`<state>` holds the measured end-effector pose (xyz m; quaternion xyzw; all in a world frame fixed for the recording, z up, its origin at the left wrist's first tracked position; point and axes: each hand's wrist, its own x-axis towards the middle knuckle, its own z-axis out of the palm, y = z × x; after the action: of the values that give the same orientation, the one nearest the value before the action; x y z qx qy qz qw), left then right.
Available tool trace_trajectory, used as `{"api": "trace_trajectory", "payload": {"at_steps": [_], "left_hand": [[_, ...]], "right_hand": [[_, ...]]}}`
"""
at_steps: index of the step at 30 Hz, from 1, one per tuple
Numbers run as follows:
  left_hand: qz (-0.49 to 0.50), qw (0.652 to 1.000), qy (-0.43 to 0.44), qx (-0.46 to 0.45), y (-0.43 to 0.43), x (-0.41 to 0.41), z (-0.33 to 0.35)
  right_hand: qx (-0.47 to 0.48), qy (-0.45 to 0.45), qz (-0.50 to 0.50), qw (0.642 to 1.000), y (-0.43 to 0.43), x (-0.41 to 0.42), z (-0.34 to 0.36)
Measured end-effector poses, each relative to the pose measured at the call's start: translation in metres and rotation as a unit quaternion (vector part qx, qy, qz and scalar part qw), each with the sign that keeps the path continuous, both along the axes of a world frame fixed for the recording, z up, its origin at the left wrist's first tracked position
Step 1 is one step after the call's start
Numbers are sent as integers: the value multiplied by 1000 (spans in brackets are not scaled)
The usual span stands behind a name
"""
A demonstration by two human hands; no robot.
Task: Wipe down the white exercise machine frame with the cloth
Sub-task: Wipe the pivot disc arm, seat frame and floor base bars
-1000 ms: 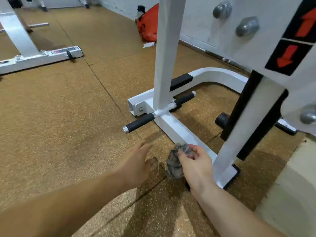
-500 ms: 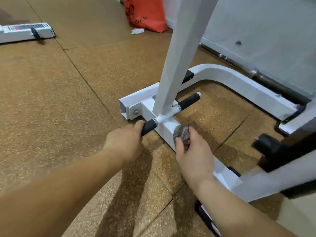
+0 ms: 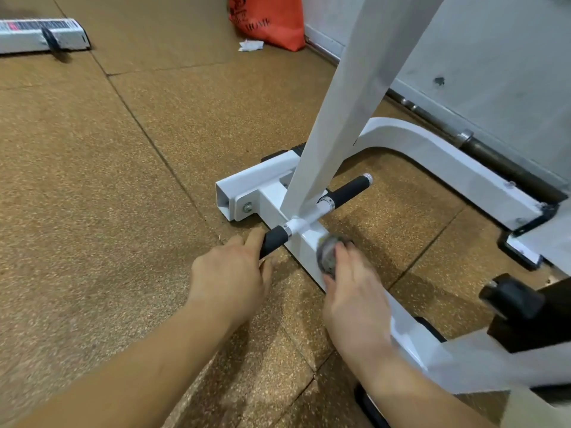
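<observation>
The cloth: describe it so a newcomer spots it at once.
On the white exercise machine frame, follow the slanted post down to the floor beam. The cloth is the grey mottled wad the right hand holds there, unlike the black grip beside it.

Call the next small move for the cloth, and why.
Probably slide the cloth back along the base bar toward its near end. The right grip holds the cloth on the bar just short of the upright, which blocks going farther forward, while the bar's near stretch lies open. The left grip holds the handle, so it can brace the stroke.
</observation>
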<state>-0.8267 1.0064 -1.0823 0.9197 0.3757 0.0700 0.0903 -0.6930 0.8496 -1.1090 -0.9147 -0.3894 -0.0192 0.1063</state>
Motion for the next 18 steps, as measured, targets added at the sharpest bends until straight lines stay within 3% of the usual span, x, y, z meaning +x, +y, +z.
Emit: {"api": "trace_trajectory", "payload": {"at_steps": [4, 8, 11, 18], "left_hand": [[7, 1000, -17, 18, -5, 0, -6], [7, 999, -32, 21, -2, -1, -7], [7, 999, -35, 21, -2, -2, -6], [23, 998, -42, 27, -5, -1, -6]], "right_hand": [[-39, 18, -32, 999, -22, 0, 5], [13, 78, -35, 996, 45, 18, 12], [28, 59, -28, 997, 66, 18, 8], [5, -13, 53, 998, -36, -2, 0]]}}
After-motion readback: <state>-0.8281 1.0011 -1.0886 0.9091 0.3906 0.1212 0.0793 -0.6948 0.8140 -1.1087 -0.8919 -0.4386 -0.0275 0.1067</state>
